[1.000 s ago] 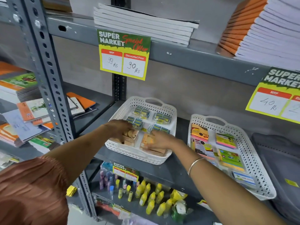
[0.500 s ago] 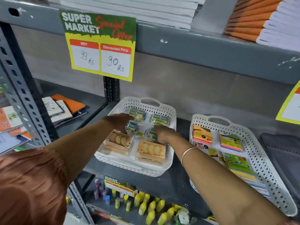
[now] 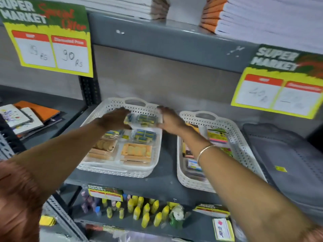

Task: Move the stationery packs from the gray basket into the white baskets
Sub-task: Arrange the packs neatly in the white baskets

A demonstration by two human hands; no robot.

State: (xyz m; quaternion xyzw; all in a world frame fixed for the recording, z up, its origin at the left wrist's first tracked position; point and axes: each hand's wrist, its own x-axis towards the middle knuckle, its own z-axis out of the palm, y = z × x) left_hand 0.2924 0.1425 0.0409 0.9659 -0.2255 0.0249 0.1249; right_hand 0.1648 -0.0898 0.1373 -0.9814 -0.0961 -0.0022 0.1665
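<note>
Two white baskets stand side by side on the grey shelf. The left white basket (image 3: 122, 172) holds orange packs (image 3: 136, 151) in front and blue-and-yellow packs (image 3: 142, 119) behind. My left hand (image 3: 114, 118) and my right hand (image 3: 170, 120) press on the two ends of the back row of blue-and-yellow packs, near the basket's handle. The right white basket (image 3: 244, 137) holds bright sticky-note packs (image 3: 218, 137), partly hidden by my right forearm. The gray basket (image 3: 288, 163) lies further right; only a yellow sticker shows in it.
Stacks of notebooks (image 3: 262, 20) sit on the shelf above, which hangs low over the baskets with two yellow price signs (image 3: 52, 42). Yellow bottles (image 3: 139, 212) fill the lower shelf. A perforated upright post (image 3: 59, 219) stands at lower left, with books (image 3: 26, 117) beyond it.
Both hands have moved from the orange packs at the basket's front to the blue-and-yellow packs at its back. The view has moved closer and to the right.
</note>
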